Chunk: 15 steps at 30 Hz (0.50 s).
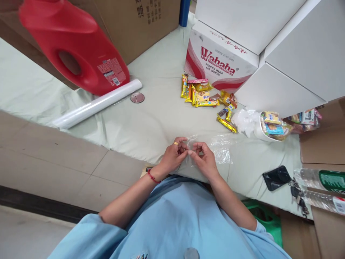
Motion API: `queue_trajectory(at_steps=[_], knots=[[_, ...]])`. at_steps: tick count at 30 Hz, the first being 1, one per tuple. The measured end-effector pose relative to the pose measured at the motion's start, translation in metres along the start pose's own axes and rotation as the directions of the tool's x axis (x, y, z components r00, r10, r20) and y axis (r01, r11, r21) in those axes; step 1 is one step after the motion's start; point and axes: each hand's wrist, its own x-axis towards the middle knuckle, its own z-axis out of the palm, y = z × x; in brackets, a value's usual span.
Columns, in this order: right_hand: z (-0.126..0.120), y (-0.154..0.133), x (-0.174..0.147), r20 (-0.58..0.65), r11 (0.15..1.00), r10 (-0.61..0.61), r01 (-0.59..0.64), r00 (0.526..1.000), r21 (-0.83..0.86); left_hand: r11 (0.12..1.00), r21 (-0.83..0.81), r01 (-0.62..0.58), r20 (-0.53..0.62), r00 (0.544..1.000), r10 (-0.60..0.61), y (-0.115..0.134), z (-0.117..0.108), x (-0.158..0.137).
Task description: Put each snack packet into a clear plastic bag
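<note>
Close to the table's front edge, my left hand and my right hand meet, thumbs nearly touching. Both pinch one end of a clear plastic bag. The rest of the bag lies flat and crinkled on the pale cloth to the right. Beyond my hands is a loose pile of wrapped snacks, mostly yellow packets. Right of that pile, a white tub holding more packets lies tilted beside a bunched white plastic bag.
A red detergent jug and a white plastic roll stand and lie at left, near a round disc. A Wahaba carton backs the snacks. At right are a black phone, keys and plastic bottles.
</note>
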Motion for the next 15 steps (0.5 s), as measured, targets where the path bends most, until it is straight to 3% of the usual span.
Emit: queue_trajectory(at_steps=[4, 12, 15], knots=[[0.004, 0.002, 0.002, 0.056, 1.000, 0.010, -0.010, 0.998, -0.003, 0.999, -0.031, 0.007, -0.024, 1.000, -0.007, 0.002, 0.001, -0.002], [-0.010, 0.012, -0.006, -0.020, 0.985, 0.073, -0.069, 0.997, 0.160, 0.994, 0.055, 0.096, -0.171, 0.981, -0.085, 0.003, 0.002, -0.002], [-0.015, 0.013, -0.010, -0.040, 0.981, 0.056, -0.048, 0.998, 0.187, 0.981, 0.149, 0.125, -0.171, 0.980, -0.098, 0.009, 0.005, -0.002]])
